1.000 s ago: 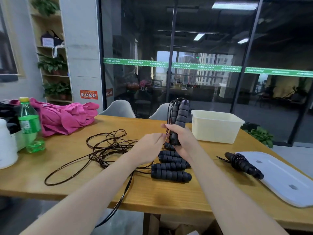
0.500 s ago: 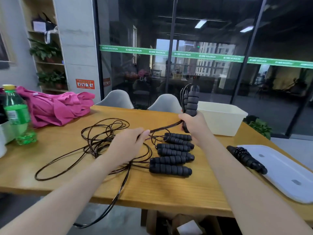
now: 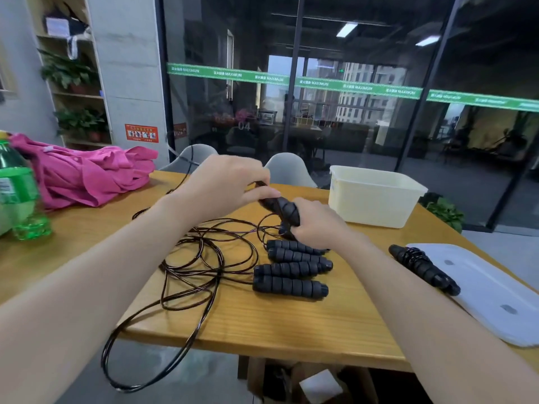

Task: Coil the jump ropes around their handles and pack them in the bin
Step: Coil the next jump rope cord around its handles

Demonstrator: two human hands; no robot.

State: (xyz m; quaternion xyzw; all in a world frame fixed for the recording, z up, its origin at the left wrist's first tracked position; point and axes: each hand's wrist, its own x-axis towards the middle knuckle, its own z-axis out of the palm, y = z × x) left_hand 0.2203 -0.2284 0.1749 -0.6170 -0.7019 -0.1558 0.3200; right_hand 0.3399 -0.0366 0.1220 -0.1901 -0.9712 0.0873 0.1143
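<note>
My right hand (image 3: 316,225) grips a pair of black foam handles (image 3: 284,209) tilted above the table. My left hand (image 3: 226,182) is raised over their upper end and pinches the black rope there. More black handles (image 3: 290,269) lie in a row on the wooden table (image 3: 291,322) just below my hands. A tangle of loose black rope (image 3: 201,258) spreads to their left and hangs over the front edge. One coiled jump rope (image 3: 423,269) rests on the white lid (image 3: 481,290) at the right. The cream bin (image 3: 376,196) stands behind my right hand.
A pink garment (image 3: 84,173) lies at the back left, with a green bottle (image 3: 17,193) at the left edge. Two grey chairs (image 3: 288,170) stand behind the table, before a glass wall. A box sits on the floor under the table.
My right hand has lowered the handles from upright to a tilt near the table. My left hand has risen from the rope tangle to the handles' top, drawing the rope along.
</note>
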